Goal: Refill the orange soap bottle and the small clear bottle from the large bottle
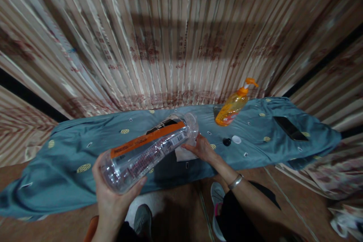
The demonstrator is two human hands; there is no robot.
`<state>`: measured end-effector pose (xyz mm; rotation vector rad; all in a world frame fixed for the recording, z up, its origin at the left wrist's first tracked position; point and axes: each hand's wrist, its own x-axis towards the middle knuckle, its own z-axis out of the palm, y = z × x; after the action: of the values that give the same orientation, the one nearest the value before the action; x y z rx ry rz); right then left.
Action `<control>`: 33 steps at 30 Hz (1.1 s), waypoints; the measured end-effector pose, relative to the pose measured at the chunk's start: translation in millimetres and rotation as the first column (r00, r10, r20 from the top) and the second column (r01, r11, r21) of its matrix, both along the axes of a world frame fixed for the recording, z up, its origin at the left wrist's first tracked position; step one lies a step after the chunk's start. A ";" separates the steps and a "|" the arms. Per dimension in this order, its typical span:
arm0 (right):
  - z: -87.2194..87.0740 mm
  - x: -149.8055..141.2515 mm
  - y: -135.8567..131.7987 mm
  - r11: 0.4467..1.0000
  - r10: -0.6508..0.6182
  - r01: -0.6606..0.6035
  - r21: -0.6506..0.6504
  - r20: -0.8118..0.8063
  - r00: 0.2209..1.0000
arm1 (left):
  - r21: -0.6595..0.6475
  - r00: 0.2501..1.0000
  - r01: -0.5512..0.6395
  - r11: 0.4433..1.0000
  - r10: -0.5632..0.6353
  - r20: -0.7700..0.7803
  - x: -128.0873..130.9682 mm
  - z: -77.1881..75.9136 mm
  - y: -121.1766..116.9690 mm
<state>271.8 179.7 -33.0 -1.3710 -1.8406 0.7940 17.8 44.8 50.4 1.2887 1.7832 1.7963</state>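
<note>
A large clear plastic bottle (151, 145) with an orange and black label and a barcode lies tilted across both hands, its lower end toward me. My left hand (113, 193) is wrapped around its base, thumb on the near side. At the other end, my right hand (200, 147) closes around the clear neck area; whether a separate clear piece is there too, I cannot tell. Beneath that hand sits a white flat piece (185, 154), partly hidden. Right of it are a small black cap-like piece (227, 142) and a white disc (236, 139).
An orange pump bottle (231, 109) stands toward the back of the teal cloth-covered surface (107, 140). A dark phone (290, 128) lies at the right. Pleated patterned curtains (170, 45) hang right behind. Below are my shoes (143, 219) on a tiled floor.
</note>
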 end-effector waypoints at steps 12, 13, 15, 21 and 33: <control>0.3 0.6 -0.4 1.000 0.011 -0.011 0.022 -0.005 1.000 | -0.004 1.000 0.019 1.000 -0.019 -0.014 -5.6 -7.0 0.6; 1.2 0.5 -0.6 1.000 0.011 -0.011 0.020 -0.002 1.000 | 0.001 1.000 0.019 1.000 -0.019 -0.015 -5.2 -6.5 0.6; 2.2 0.3 -0.7 1.000 0.004 -0.004 0.006 0.001 1.000 | 0.010 1.000 0.015 1.000 -0.015 -0.020 -4.1 -4.8 0.5; 1.3 -0.4 -1.1 1.000 0.001 -0.001 -0.008 0.000 1.000 | 0.003 1.000 0.006 1.000 -0.007 0.008 0.1 -0.1 0.1; -0.9 0.0 0.0 1.000 0.008 -0.008 0.030 -0.001 1.000 | -0.007 1.000 -0.005 1.000 0.005 -0.012 1.2 2.6 0.0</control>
<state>271.8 179.6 -33.9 -1.3448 -1.8514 0.7680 19.1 44.8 53.0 1.2961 1.7992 1.7864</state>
